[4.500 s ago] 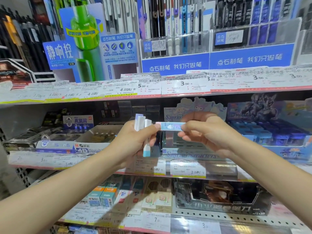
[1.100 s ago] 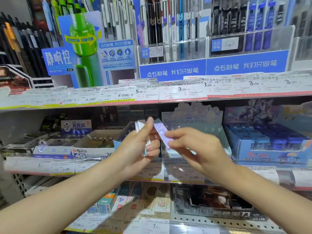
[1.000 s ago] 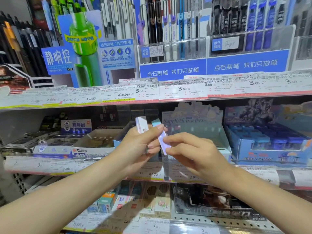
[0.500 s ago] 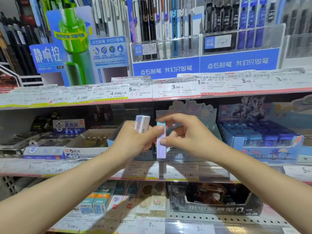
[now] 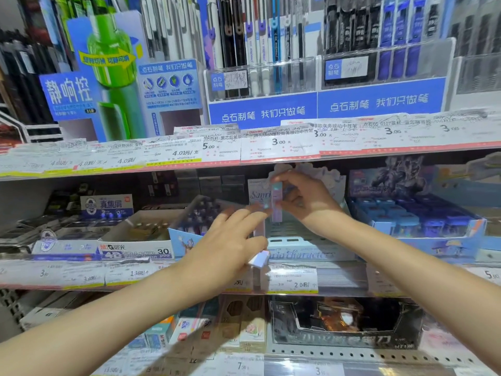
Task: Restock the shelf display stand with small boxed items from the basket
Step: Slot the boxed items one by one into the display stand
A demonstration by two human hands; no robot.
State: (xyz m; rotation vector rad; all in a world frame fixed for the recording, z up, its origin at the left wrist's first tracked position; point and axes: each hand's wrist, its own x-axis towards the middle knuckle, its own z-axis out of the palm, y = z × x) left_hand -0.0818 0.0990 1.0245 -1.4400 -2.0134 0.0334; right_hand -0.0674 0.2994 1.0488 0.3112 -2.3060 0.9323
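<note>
My right hand [image 5: 306, 199] pinches a slim pastel boxed item [image 5: 276, 204] and holds it upright inside the pale blue display stand [image 5: 301, 251] on the middle shelf. The stand has a cloud-shaped back card and ribbed slots. My left hand [image 5: 230, 248] reaches toward the stand's left side, fingers stretched forward, with small pastel boxes [image 5: 260, 259] tucked under its palm; only their lower ends show. The basket is out of view.
A purple-blue carton [image 5: 195, 226] stands left of the stand, and an eraser carton [image 5: 135, 246] lies further left. A blue carton of small boxes [image 5: 423, 218] sits on the right. Price-tag strips edge each shelf. Pen racks fill the shelf above.
My right hand has carried the slim box up and back from in front of my left hand into the stand. My left hand has dropped and turned palm down, its boxes now under it.
</note>
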